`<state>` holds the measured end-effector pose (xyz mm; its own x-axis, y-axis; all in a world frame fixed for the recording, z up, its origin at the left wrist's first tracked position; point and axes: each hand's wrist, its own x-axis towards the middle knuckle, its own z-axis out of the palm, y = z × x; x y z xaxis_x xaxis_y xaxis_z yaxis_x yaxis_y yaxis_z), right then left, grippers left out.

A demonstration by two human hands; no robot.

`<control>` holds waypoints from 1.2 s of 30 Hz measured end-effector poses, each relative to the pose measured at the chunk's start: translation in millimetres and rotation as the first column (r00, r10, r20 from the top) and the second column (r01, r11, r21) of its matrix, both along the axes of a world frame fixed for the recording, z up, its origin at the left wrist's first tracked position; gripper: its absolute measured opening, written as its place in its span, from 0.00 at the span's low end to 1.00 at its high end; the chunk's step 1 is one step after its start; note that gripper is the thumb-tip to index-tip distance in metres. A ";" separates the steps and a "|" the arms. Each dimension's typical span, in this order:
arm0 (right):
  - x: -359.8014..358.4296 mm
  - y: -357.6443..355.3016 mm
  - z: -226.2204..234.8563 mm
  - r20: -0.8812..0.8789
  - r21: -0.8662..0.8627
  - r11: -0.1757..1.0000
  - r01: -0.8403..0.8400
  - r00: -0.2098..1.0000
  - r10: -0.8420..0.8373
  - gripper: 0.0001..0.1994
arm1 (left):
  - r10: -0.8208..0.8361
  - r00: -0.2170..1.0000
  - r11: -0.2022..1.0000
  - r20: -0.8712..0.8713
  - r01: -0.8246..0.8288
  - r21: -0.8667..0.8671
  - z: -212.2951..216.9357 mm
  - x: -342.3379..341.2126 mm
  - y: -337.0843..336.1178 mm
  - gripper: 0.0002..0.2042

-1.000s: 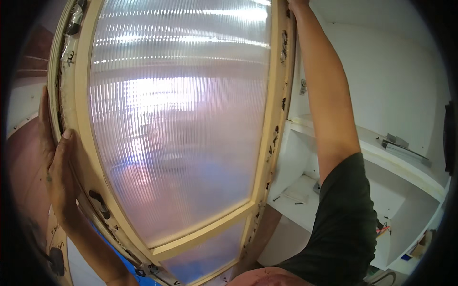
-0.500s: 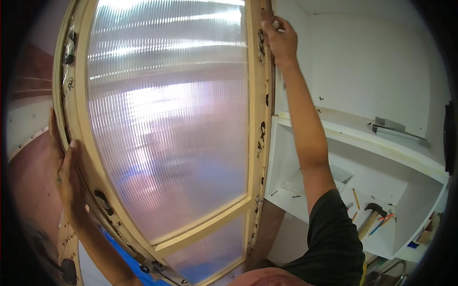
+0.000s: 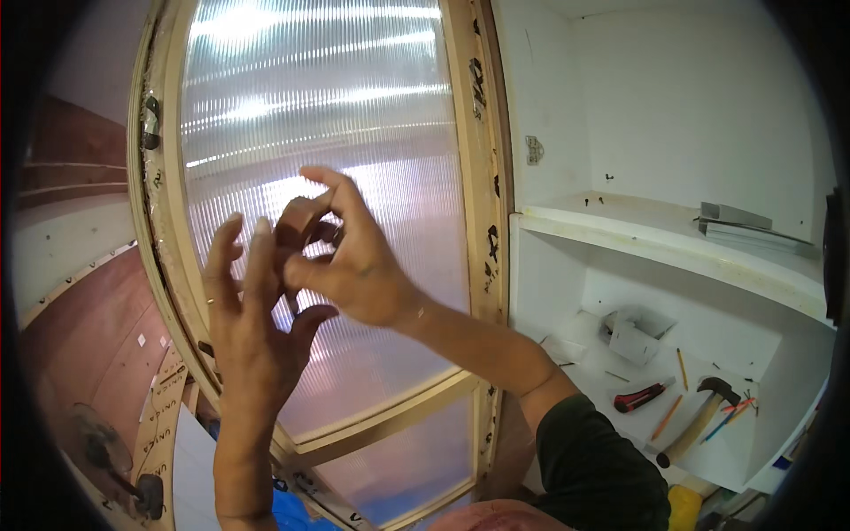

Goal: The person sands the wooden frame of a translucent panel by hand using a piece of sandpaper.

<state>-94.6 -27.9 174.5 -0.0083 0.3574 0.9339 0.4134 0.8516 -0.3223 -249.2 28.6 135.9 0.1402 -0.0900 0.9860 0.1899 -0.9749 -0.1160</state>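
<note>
Both hands are raised in front of a tall door with a pale wooden frame [image 3: 453, 177] and ribbed translucent panels [image 3: 398, 203]. My right hand [image 3: 359, 265] is closed, its fingers bent around a small brown, rounded thing [image 3: 299, 221] whose kind I cannot make out. My left hand [image 3: 257, 310] is just beside it, fingers stretched up and thumb apart, close to or touching the right fingertips. Neither hand is on the door frame. Dark marks and worn patches run along both sides of the frame.
White cabinet shelves [image 3: 646, 252] stand at the right. On the lower one lie a hammer [image 3: 699, 425], a red utility knife [image 3: 644, 396], pencils [image 3: 683, 369] and a white open box [image 3: 636, 336]. Grey metal strips [image 3: 753, 228] rest on the upper shelf. A hinge [image 3: 534, 150] is on the cabinet side.
My hands have left the door's two edges and come together in front of the panel. The view has shifted, so the hinge and the utility knife show more fully.
</note>
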 end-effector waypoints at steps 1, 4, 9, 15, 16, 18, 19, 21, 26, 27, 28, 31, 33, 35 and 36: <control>-6.7 5.8 -5.8 0.120 0.153 0.983 0.106 0.985 -0.125 0.41 | 0.066 0.995 0.996 0.071 -0.070 0.055 -0.8 4.9 5.4 0.49; -16.8 13.7 -1.2 -0.014 0.155 0.988 0.006 1.000 -0.004 0.36 | 0.282 0.942 0.933 0.181 -0.313 0.179 8.3 1.7 8.3 0.44; -24.3 16.1 13.6 -0.038 0.105 0.994 -0.023 0.999 0.027 0.33 | 0.274 0.944 0.921 0.185 -0.312 0.231 19.4 -3.3 31.7 0.36; -46.1 26.3 17.5 -0.105 0.125 0.992 0.031 0.994 -0.018 0.30 | 0.175 0.949 0.972 0.264 -0.209 0.110 26.2 -1.5 42.7 0.35; -46.7 25.8 16.5 -0.097 0.132 0.989 0.064 0.994 -0.052 0.29 | 0.157 0.955 0.979 0.253 -0.183 0.084 24.8 -4.1 45.9 0.35; -22.7 13.7 28.0 0.047 0.097 0.995 0.021 0.999 -0.025 0.26 | 0.122 0.968 0.990 0.221 -0.134 0.041 21.3 -12.6 49.3 0.35; -1.1 15.3 37.1 0.114 0.066 0.998 -0.012 0.994 0.005 0.24 | 0.159 0.951 0.969 0.265 -0.201 0.141 18.2 -23.4 59.7 0.34; 72.4 8.6 80.0 -0.007 0.531 0.702 0.474 0.831 -0.556 0.12 | 0.111 0.926 0.967 0.360 -0.184 0.177 11.7 -43.3 80.4 0.33; 230.8 -14.4 216.6 -0.300 0.515 -0.163 0.841 -0.001 -0.954 0.20 | -0.155 0.838 0.957 0.524 0.258 -0.130 -17.6 -55.9 109.6 0.25; 237.2 -10.1 230.5 -0.275 0.491 -0.253 0.834 -0.128 -0.953 0.21 | -0.169 0.822 0.945 0.544 0.291 -0.146 -21.8 -57.3 116.2 0.24; 243.9 -7.3 242.6 -0.248 0.468 -0.346 0.813 -0.254 -0.935 0.22 | -0.200 0.815 0.944 0.544 0.309 -0.115 -24.3 -59.2 121.9 0.21; 250.9 -2.6 264.3 -0.158 0.436 -0.412 0.800 -0.383 -0.910 0.23 | -0.301 0.772 0.911 0.560 0.407 -0.071 -28.6 -62.7 133.5 0.17; 248.2 1.3 262.9 -0.147 0.442 -0.417 0.794 -0.394 -0.907 0.22 | -0.370 0.711 0.844 0.598 0.526 -0.102 -28.9 -66.4 135.4 0.16; 246.8 3.7 256.3 -0.191 0.470 -0.454 0.757 -0.415 -0.889 0.21 | -0.393 0.715 0.837 0.578 0.538 -0.096 -31.8 -71.0 137.6 0.17; 244.1 4.6 257.8 -0.194 0.471 -0.462 0.752 -0.422 -0.886 0.20 | -0.402 0.717 0.835 0.570 0.542 -0.093 -33.7 -73.4 138.5 0.17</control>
<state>149.5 -23.3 432.3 -0.2006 -0.1079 0.9737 0.6289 -0.7763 0.0435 -322.6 167.0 102.1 -0.3804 0.2386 0.8935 -0.3419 -0.9340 0.1039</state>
